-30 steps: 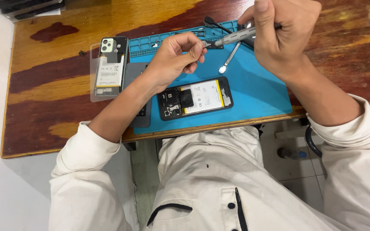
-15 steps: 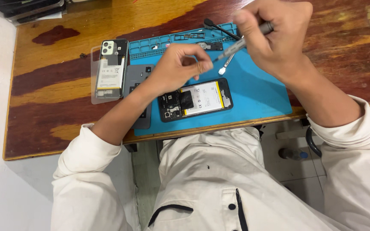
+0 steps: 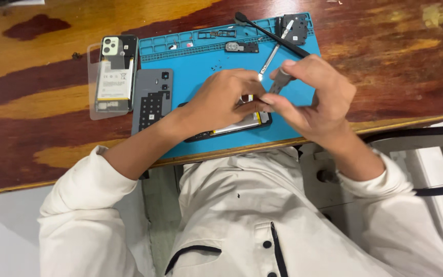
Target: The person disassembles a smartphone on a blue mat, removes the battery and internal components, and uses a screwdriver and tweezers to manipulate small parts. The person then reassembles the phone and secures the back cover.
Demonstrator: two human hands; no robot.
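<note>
A wooden table (image 3: 42, 97), streaked red and yellow, fills the upper half of the frame. On it, centre top, lies a blue mat (image 3: 196, 56) with small trays along its far edge. At the bottom a person in a white jacket (image 3: 242, 215) leans over the table edge.

The opened phone (image 3: 232, 126) lies on the mat's near edge, just under both hands and mostly hidden by them. The left hand (image 3: 221, 100) rests on top of it, fingers curled down against its upper end. The right hand (image 3: 316, 97), just right of centre, pinches a grey screwdriver (image 3: 279, 82) between thumb and fingertips, the tool pointing down at the phone where the two hands meet.

Left of the phone, a grey back cover (image 3: 152, 100) lies on the mat's left edge. Further left, on the wood, another phone body (image 3: 115, 72) sits in a clear case. Tweezers (image 3: 275, 48) and a black spudger (image 3: 270, 33) cross at the mat's upper right, beside a dark part (image 3: 297, 26) in the corner. A small black part (image 3: 242, 47) lies at top centre.
</note>
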